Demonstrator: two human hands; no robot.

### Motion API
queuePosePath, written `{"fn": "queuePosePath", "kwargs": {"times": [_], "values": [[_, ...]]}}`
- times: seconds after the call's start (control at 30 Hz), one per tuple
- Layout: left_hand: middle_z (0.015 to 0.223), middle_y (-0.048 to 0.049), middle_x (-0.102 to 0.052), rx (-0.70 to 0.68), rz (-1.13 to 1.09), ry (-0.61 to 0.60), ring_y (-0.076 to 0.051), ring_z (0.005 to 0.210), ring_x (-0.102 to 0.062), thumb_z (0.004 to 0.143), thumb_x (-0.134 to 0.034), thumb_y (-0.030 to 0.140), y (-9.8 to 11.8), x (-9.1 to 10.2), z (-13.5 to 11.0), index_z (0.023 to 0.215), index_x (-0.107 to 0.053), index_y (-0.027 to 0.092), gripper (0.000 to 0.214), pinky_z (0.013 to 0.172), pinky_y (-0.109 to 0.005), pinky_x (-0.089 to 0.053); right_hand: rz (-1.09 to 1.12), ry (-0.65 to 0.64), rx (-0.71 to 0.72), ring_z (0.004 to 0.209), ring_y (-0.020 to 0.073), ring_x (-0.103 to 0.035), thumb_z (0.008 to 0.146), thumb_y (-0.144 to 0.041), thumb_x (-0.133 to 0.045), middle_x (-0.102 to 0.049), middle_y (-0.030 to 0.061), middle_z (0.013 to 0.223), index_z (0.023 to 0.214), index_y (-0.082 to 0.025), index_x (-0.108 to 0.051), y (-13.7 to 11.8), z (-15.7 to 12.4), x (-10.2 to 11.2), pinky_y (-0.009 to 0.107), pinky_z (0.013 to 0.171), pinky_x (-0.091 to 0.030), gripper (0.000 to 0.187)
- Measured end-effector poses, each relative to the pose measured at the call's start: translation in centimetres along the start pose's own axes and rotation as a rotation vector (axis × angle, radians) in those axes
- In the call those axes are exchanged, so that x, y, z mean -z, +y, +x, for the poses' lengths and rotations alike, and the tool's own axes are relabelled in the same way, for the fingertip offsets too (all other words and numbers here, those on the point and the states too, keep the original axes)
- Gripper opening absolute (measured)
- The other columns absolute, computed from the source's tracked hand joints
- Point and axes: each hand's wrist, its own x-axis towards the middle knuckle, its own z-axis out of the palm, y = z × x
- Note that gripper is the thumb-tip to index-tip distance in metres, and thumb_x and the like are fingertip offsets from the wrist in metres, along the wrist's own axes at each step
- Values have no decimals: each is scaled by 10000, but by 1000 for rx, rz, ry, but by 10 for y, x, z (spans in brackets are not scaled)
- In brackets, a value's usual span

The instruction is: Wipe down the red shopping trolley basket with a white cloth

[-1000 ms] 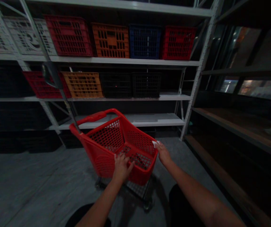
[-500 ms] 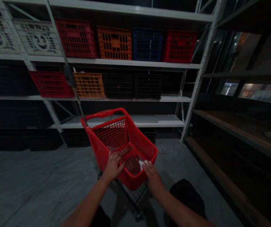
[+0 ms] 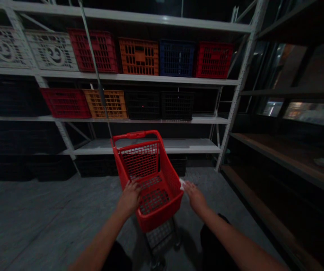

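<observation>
A red plastic shopping cart with mesh walls stands on the floor ahead of me, its long red handle at the far end. My left hand grips the cart's left rim. My right hand reaches to the cart's right rim, its fingertips on a small white scrap, perhaps paper or cloth. A thin grey pole rises from the cart's far left corner. Under the basket sits a wire rack. Nothing shows inside the basket.
White metal shelving ahead holds several white, red, orange, blue and black crates. Dark wooden shelves run along the right. The grey concrete floor spreads left of the cart.
The cart has swung from leaning left to pointing straight ahead. My right hand has moved from over the basket back to its right rim, the white scrap staying with it.
</observation>
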Motion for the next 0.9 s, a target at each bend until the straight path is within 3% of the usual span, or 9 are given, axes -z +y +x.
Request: {"fn": "queuePosePath", "kwargs": {"times": [0.07,0.13,0.23,0.3,0.4,0.5,0.6,0.77,0.9], "values": [[1003,-90,-617,69,5,-44,-211,1037,-525,808,-378,235,30,0,0,897,-614,171,260,1039,-412,-261,2,81,-112,1283,185,-326,722,69,-257,-450,54,1333,1330,-210,-388,17,12,1,481,1031,-329,682],[936,-89,-645,124,-41,-132,-193,931,-581,868,-299,328,64,-5,0,937,-600,170,346,933,-372,-377,54,81,-96,1300,187,-290,767,27,-281,-438,29,1343,1328,-232,-389,19,18,-4,481,1043,-311,628],[881,-117,-670,161,-63,-258,-215,839,-629,889,-205,449,104,-17,-2,993,-578,150,490,741,-340,-467,177,-12,21,1280,162,-330,843,-58,-308,-435,-6,1344,1319,-280,-393,2,10,-20,425,1032,-351,532],[810,-135,-679,163,-31,-293,-245,776,-646,893,-195,443,117,-24,-4,933,-603,140,510,673,-359,-479,220,-17,33,1253,147,-376,870,-80,-292,-407,10,1364,1334,-275,-366,-12,-4,-30,389,1015,-381,509],[757,-145,-681,133,8,-322,-263,716,-655,900,-186,407,117,-28,-9,876,-624,143,512,619,-373,-485,190,45,49,1269,149,-347,856,-44,-276,-360,41,1392,1372,-248,-287,-22,-25,-34,391,1025,-366,554],[749,-141,-684,103,16,-338,-258,714,-659,903,-164,396,109,-24,-16,893,-623,147,522,617,-370,-489,126,26,131,1288,156,-311,802,23,-272,-348,54,1397,1377,-226,-271,-18,-26,-27,422,1043,-329,627],[751,-142,-685,67,32,-354,-255,729,-659,904,-137,390,104,-20,-21,926,-616,142,540,635,-370,-488,114,-74,172,1279,161,-328,789,29,-306,-382,53,1377,1340,-216,-358,-7,2,-19,417,1038,-337,605],[780,-140,-689,94,32,-398,-262,739,-656,895,-113,423,99,-14,-25,911,-618,148,575,637,-372,-485,171,-212,112,1218,189,-425,853,-127,-443,-471,71,1306,1244,-191,-498,1,69,-18,392,1012,-367,400],[777,-137,-690,152,21,-400,-260,740,-658,883,-134,466,93,-10,-28,901,-626,167,576,641,-376,-488,189,-199,27,1220,202,-423,861,-193,-474,-464,78,1310,1255,-187,-487,-13,77,-21,401,1019,-357,394]]}}
